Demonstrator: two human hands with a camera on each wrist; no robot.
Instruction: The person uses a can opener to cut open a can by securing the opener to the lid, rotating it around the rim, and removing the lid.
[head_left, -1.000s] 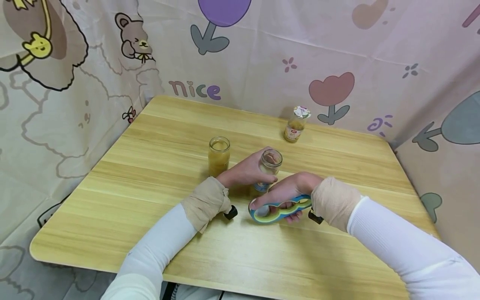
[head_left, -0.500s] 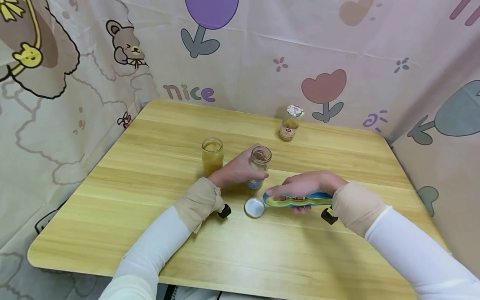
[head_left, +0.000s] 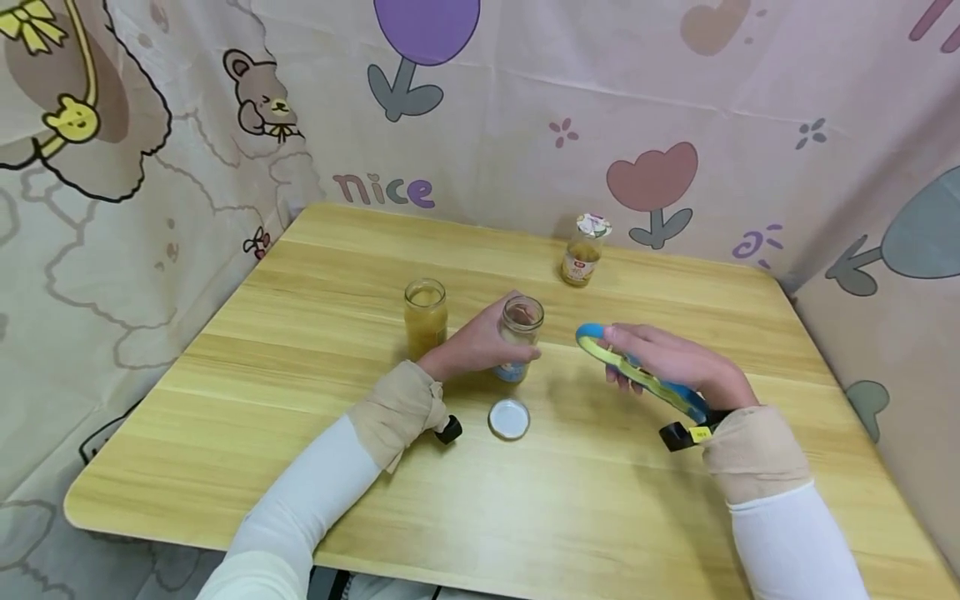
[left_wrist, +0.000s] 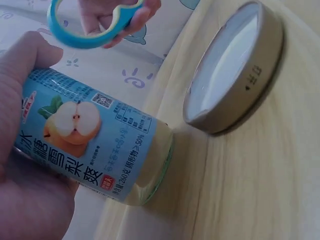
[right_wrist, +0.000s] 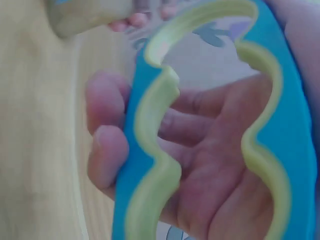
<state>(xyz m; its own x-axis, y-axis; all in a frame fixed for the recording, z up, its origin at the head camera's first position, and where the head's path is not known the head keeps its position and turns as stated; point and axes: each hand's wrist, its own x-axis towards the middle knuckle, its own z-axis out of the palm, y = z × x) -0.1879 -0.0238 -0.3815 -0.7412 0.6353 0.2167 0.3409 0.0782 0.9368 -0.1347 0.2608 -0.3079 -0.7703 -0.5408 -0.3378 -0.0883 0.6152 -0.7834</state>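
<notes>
Head view — left fingers [head_left: 522, 354] grip jar [head_left: 518, 335].

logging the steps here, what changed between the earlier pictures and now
The right hand has moved right, carrying the blue-and-yellow jar opener clear of the jar lid, which showed within its loop and now lies uncovered on the table. The left hand still grips the open pear-label jar; the open yellow-filled jar and capped jar stayed put.

A lane of table [head_left: 570, 492] runs between the blue-labelled jar [head_left: 512, 371] in the left hand [head_left: 480, 342] and the looped tool [head_left: 654, 386] in the right hand [head_left: 675, 354]. The lid [head_left: 509, 419] edges it; the yellow jar [head_left: 425, 325] blocks leftward, perhaps touching the left wrist [head_left: 401, 408].
</notes>
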